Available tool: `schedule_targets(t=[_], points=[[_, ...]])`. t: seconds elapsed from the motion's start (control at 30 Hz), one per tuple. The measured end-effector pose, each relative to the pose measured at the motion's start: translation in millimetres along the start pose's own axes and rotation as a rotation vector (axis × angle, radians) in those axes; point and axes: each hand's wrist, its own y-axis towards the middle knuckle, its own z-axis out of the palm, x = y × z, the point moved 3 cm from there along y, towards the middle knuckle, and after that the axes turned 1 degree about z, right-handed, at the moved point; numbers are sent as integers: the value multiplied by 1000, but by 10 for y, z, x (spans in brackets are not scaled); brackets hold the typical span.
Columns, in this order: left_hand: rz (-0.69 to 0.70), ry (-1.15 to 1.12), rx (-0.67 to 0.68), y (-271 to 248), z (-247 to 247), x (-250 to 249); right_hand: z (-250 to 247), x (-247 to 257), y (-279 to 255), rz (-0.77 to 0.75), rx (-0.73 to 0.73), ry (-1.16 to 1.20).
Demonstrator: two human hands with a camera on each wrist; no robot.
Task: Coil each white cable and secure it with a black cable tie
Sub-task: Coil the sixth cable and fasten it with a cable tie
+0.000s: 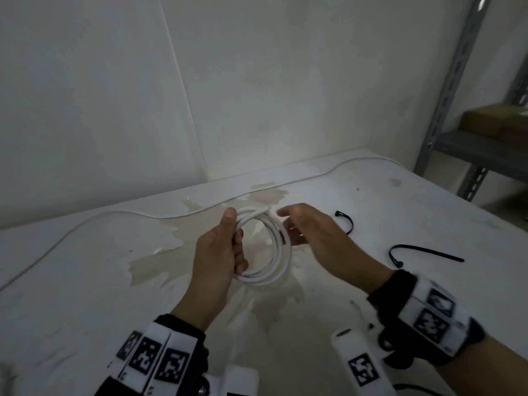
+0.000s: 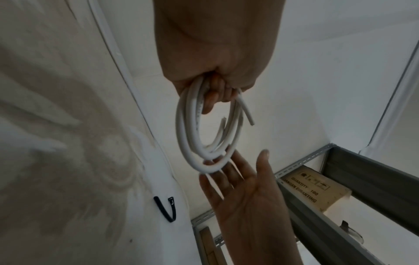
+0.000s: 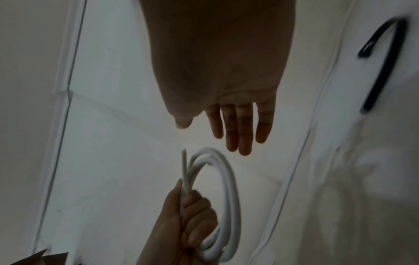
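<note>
My left hand point(image 1: 220, 252) grips the coiled white cable point(image 1: 268, 247) mid-frame, my right hand point(image 1: 311, 232) spread beside it; next, I judge, fetch a black cable tie point(image 1: 423, 252) at right

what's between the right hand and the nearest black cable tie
Nothing: in the head view the nearer black cable tie lies just beyond the open right hand, bare table around it.

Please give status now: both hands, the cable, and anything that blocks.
Left hand grips the coiled cable. Right hand open beside the coil, holding nothing. No tie on it yet; two black ties lie on the table. Nothing blocks.
</note>
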Motion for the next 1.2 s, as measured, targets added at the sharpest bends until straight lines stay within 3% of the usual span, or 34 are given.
schedule_targets(t=[0.1,0.27,0.43,0.6,0.67,0.83,0.97,1.2], points=[[-9,15,26,1,84,72,-421,-158,-178,77,-63,-93],[-20,25,46,16,233,139,-1106,-468,-372,267,-118,-530],[-37,-1,16,42,280,167,-1583,-741,-475,338,-158,-826],[-48,-9,-7,50,253,158,-1695,-924,-488,620,50,-990],[-46,-14,-11,47,225,142,-1669,-931,-462,656,103,-1059],[-22,-37,-40,56,77,85,-1582,-815,-409,625,105,-1104],[9,-35,-80,86,-108,51,-1390,-605,-340,448,-42,-994],[69,-38,-180,123,-484,-22,-398,-141,13,150,-22,-642]])
